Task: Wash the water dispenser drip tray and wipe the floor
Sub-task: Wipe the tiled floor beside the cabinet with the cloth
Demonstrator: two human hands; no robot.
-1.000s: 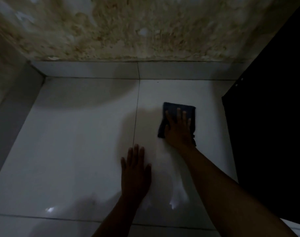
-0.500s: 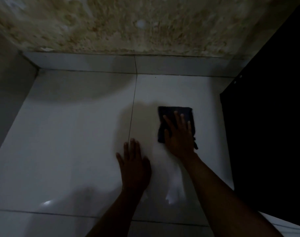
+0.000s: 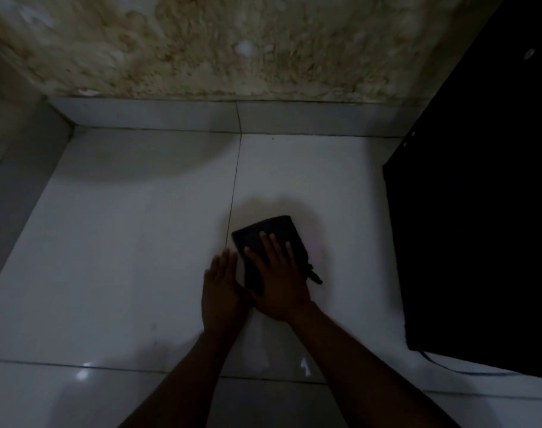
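Your right hand (image 3: 277, 282) lies flat on the cloth (image 3: 271, 242), palm down, fingers spread and pressing. This is not a closed grip: the hand pins the cloth to the floor (image 3: 134, 242) and does not pinch it.

The cloth is directly under that hand and runs ahead of the fingertips, toward the wall (image 3: 201, 41). Its long axis runs roughly from you to the wall, tilted a little left at the far end. A loose tag or corner trails out to the right of your wrist.

Your left hand (image 3: 223, 288) is flat on bare tile just left of the right hand, thumb side touching or nearly touching it. It holds nothing and looks like a brace.

The grout line (image 3: 234, 193) runs away from you just left of the cloth. The dark cabinet (image 3: 479, 211) stands well to the right.

No drip tray is in view.

Judgement: floor wiping is under way. The right hand has the cloth, so the next stroke is its job. There is bare tile ahead and to the left, and less room to the right.
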